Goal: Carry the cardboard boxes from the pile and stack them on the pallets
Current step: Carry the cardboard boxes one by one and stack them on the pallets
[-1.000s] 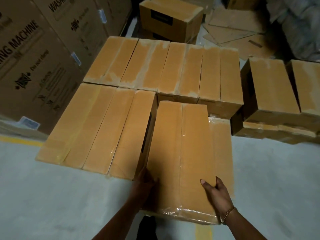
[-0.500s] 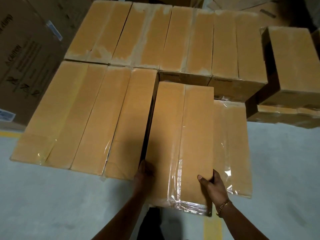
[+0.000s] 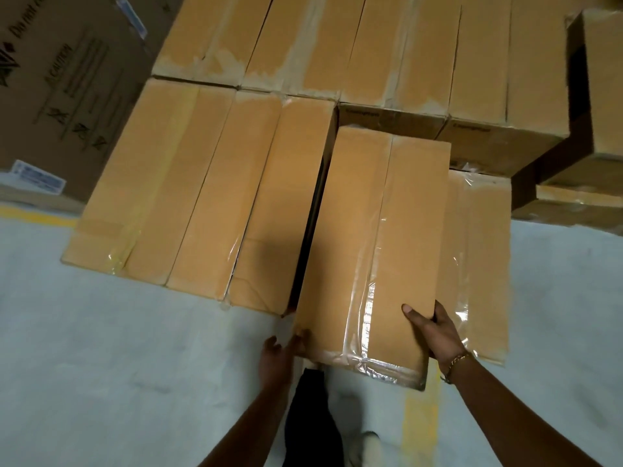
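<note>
box (image 3: 371, 251) over the lower box (image 3: 482, 264), long axis pointing away from me | left hand (image 3: 279, 355) grips near-left corner | right hand (image 3: 435, 332) grips near-right edge, thumb on top | narrow gap to neighbouring box (image 3: 286, 203) on my left

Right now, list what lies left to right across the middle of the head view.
Printed carton → left box → middle box → held box → low box → right stack.

Pale grey concrete floor (image 3: 118, 365), scuffed. Yellow painted line (image 3: 37, 215) at left; second yellow stripe (image 3: 416, 419) near bottom. Big printed carton (image 3: 67, 79) upper left, white label (image 3: 37, 175). Dim light.
</note>
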The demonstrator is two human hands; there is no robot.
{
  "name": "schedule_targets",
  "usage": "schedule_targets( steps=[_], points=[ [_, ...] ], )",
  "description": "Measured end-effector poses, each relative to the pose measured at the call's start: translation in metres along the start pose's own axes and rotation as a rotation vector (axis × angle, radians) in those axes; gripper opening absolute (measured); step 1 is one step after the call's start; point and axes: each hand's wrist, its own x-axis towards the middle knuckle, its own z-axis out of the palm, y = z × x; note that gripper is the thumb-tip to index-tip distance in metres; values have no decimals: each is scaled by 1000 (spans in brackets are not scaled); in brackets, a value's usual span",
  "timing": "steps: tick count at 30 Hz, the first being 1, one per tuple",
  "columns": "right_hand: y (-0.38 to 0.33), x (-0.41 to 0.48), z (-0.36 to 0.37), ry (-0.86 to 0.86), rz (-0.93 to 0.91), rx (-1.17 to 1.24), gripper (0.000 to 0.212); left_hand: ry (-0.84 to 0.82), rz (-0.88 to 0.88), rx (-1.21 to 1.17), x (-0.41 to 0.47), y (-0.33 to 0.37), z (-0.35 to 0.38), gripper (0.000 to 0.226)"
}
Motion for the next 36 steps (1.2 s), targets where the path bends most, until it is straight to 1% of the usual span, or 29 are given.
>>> schedule_targets(
  steps=[1,2,3,4,9,11,13,16,19,22,24,26,28,30,32,34,36],
  points=[
    [2,1,0,10,-11,-1,41,-84,-100,-92,6,-1,-1,72],
    [3,2,1,20,-25,-5,42,-169,-168,-173,10,2,-1,70],
    [5,2,1,33,-37,-10,42,-224,-200,-218,14,5,-1,65],
    [6,3,1,44,-51,-22,42,-240,-203,-237,19,6,0,59],
    [-6,17,5,41,-96,-61,63,-154,-142,-295,31,18,6,35],
    [-10,27,6,36,-98,-61,72,-143,-139,-321,35,24,5,33],
    [-12,38,7,36,-100,-50,75,-153,-137,-326,38,31,5,34],
    [-16,45,7,34,-101,-40,70,-160,-130,-350,43,39,5,31],
    [-25,46,10,39,-116,-30,56,-171,-126,-371,45,46,5,29],
    [-30,46,10,44,-108,-18,43,-177,-125,-387,48,48,5,37],
    [-32,45,10,37,-97,-6,41,-166,-118,-400,51,46,6,46],
    [-33,45,10,37,-101,-5,41,-173,-116,-398,50,46,7,45],
    [-33,44,10,33,-98,-14,50,-171,-110,-391,52,44,8,37],
    [-33,44,8,27,-97,-32,70,-176,-118,-383,53,44,7,37],
    [-37,38,5,29,-69,-52,87,-178,-127,-374,51,46,3,55],
    [-48,25,-1,40,-16,-68,94,-138,-145,-335,40,53,0,71],
    [-62,8,-10,39,3,-91,100,-5,-111,-271,25,65,-5,71]
  ],
)
